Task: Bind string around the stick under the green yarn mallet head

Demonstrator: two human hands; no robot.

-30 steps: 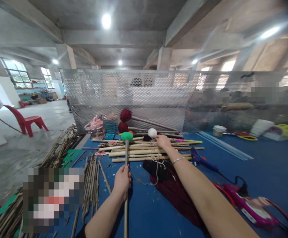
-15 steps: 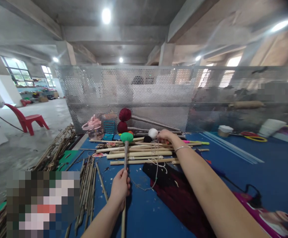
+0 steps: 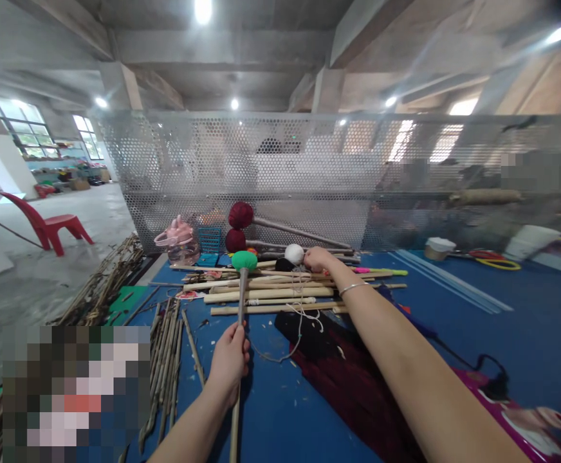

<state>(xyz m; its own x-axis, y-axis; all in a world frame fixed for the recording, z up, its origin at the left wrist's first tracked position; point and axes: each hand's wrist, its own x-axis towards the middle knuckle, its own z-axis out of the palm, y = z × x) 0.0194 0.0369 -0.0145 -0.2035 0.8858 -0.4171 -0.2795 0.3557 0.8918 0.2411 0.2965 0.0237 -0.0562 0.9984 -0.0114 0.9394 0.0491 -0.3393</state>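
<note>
My left hand (image 3: 232, 352) is wrapped round the stick (image 3: 242, 308) of a mallet, held upright in front of me. A bright green padded head (image 3: 244, 260) tops it. My right hand (image 3: 318, 259) reaches to the back of the pile, its fingers curled at the right side of a white yarn ball (image 3: 294, 254); what they grip is hidden. A dark ball (image 3: 284, 264) lies beside the white one. A thin pale string (image 3: 300, 321) hangs near the white ball and loops across the table toward my left hand.
Wooden sticks (image 3: 271, 299) lie across the blue table (image 3: 280, 405), with two dark red mallets (image 3: 240, 215) behind. Twigs (image 3: 168, 366) lie left, dark red cloth (image 3: 343, 386) right. A pink-lidded bottle (image 3: 184, 244) and blue basket (image 3: 210, 244) stand before a perforated metal screen (image 3: 188, 154).
The whole view has shifted slightly up and left. Both hands keep almost the same places relative to the mallet and the white ball.
</note>
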